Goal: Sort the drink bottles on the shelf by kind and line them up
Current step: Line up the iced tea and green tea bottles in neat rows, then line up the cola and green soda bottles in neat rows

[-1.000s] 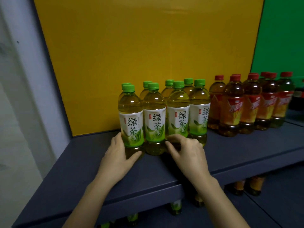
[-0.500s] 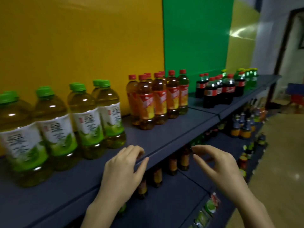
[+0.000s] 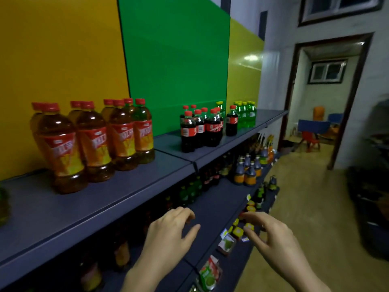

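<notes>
Several red-capped amber tea bottles [image 3: 92, 142] stand grouped on the top shelf [image 3: 130, 192] at the left. Further right stand several dark cola bottles [image 3: 200, 127], then bright green soda bottles [image 3: 246, 114] near the shelf's far end. One cola bottle [image 3: 231, 121] stands apart, close to the green sodas. A green tea bottle [image 3: 3, 205] shows only at the left edge. My left hand [image 3: 170, 234] and my right hand [image 3: 271, 237] hover below the shelf's front edge, fingers loosely spread, holding nothing.
Lower shelves [image 3: 212, 209] carry more bottles and small packets. Yellow and green panels back the shelf. To the right lie a bare floor [image 3: 305, 207] and a doorway [image 3: 324, 95] with chairs beyond. Dark clutter sits at the far right.
My view has swung to the right along the shelf, so the green tea bottles have slid out to the left. Both hands left the green tea bottles and dropped below the shelf edge.
</notes>
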Action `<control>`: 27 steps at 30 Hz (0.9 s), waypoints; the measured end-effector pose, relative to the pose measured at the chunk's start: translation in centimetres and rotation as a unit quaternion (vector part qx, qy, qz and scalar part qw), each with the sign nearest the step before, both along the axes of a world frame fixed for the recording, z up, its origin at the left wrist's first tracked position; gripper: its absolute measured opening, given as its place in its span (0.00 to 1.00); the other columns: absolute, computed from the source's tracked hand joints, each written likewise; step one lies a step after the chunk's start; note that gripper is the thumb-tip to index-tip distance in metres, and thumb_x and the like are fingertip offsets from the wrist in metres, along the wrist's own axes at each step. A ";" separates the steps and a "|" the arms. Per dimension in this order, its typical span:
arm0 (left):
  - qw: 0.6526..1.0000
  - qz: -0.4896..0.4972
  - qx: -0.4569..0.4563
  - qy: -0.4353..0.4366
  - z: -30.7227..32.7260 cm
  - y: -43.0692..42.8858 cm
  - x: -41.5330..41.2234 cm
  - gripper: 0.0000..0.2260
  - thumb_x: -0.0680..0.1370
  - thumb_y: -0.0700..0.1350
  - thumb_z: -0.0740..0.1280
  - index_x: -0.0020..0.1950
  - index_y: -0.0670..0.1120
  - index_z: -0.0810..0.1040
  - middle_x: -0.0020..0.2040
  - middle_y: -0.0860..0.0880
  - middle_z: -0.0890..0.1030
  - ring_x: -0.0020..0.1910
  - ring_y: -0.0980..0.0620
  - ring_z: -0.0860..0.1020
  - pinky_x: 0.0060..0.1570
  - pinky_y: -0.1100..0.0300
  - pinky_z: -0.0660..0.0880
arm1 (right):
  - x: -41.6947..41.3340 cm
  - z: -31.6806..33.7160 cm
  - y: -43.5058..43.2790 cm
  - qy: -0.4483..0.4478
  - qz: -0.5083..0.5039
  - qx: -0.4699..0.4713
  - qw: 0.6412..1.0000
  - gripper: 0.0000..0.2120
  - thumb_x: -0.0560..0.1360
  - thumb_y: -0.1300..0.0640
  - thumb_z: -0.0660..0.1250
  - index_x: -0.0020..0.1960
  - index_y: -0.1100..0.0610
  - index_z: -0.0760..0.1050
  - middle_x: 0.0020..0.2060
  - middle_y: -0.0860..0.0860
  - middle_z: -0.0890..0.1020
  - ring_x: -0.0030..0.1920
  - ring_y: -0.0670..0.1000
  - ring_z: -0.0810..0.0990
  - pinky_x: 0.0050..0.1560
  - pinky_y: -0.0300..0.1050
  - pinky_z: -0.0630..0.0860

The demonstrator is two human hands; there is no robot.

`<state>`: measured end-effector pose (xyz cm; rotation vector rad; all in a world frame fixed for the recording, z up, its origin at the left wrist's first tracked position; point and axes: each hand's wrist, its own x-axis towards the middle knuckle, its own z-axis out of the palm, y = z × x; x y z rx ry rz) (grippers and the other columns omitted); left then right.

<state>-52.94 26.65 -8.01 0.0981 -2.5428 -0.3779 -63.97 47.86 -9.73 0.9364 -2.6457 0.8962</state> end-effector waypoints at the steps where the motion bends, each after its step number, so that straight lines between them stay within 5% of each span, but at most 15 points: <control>1: 1.000 0.006 0.003 0.009 0.3 0.2 -1.2 0.08 0.78 0.58 0.58 0.53 0.57 0.71 0.44 0.62 0.70 0.49 0.63 0.72 0.42 0.69 0.65 | -1.0 0.3 0.1 0.005 0.002 0.001 1.000 0.12 0.75 0.45 0.63 0.58 0.39 0.72 0.52 0.33 0.76 0.53 0.37 0.76 0.50 0.37 0.76; 8: 0.997 0.062 0.000 0.045 1.7 -0.8 -9.0 0.08 0.76 0.55 0.65 0.51 0.54 0.76 0.47 0.60 0.78 0.49 0.59 0.77 0.40 0.66 0.69 | -8.5 1.4 -2.4 0.012 0.056 -0.005 0.998 0.13 0.76 0.46 0.62 0.61 0.42 0.71 0.52 0.33 0.74 0.51 0.35 0.73 0.49 0.28 0.70; 17: 0.985 0.141 -0.007 0.101 3.7 -4.7 -20.3 0.09 0.75 0.53 0.67 0.51 0.51 0.77 0.44 0.56 0.79 0.45 0.53 0.79 0.36 0.62 0.70 | -21.4 3.2 -10.1 0.033 0.165 -0.065 0.984 0.14 0.76 0.50 0.64 0.61 0.48 0.73 0.54 0.40 0.77 0.54 0.38 0.75 0.56 0.40 0.75; 27: 0.935 0.317 0.081 0.137 6.4 -8.8 -29.7 0.33 0.71 0.57 0.69 0.70 0.44 0.61 0.66 0.47 0.68 0.65 0.46 0.69 0.53 0.52 0.72 | -29.9 5.7 -20.2 -0.034 0.231 -0.173 0.957 0.28 0.77 0.56 0.62 0.74 0.53 0.56 0.70 0.45 0.66 0.70 0.45 0.64 0.70 0.40 0.62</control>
